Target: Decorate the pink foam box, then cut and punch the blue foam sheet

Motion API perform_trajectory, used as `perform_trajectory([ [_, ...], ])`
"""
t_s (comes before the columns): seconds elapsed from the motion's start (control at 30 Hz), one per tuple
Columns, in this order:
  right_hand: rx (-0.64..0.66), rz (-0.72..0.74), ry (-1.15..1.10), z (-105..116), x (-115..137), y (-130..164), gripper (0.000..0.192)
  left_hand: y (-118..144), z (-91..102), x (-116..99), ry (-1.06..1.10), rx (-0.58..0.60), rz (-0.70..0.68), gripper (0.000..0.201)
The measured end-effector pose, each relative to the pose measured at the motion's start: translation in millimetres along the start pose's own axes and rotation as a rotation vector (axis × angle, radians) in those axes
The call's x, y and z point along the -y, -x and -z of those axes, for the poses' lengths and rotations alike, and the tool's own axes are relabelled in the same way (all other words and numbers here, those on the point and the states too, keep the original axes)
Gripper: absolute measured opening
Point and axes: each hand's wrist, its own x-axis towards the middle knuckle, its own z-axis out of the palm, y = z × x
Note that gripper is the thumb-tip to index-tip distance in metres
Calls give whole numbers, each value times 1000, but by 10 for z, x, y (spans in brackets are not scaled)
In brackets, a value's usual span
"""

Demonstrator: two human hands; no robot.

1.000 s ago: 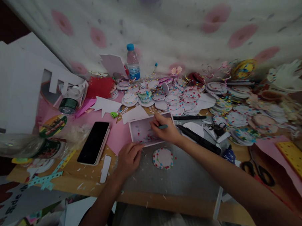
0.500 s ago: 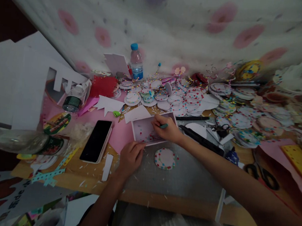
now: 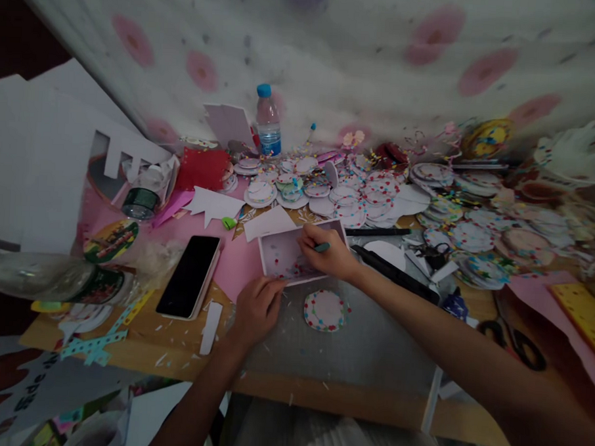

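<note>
Wooden desk [image 3: 179, 339]: since half a second ago, box and hands keep their places; only the view shifts slightly. At the middle sits the shallow white box [image 3: 281, 245], long axis left to right, right end slightly farther away. The left hand [image 3: 259, 310] bends its fingers to the near rim; I can't tell if they pinch. The right hand [image 3: 328, 250] pinches a green stick [image 3: 321, 247], visible end pointing right.

1 view, head-worn, near, facing forward and down over table [image 3: 147, 340] toward floral cloth [image 3: 334, 60]
</note>
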Motion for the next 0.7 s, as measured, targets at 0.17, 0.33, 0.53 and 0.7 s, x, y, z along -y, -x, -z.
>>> perform_trajectory([
  [0.17,3,-5,-30,13,10,-18,25,-8,-5,-2,4,-5,10,20],
  [0.33,-1,-19,-76,31,38,-30,26,12,-20,14,6,-7,10,22],
  [0.53,-8,-75,-191,19,105,8,27,43,-31,38,15,-14,-26,25],
  [0.7,47,-141,-302,262,238,52,28,57,-36,51,7,-21,-47,29],
])
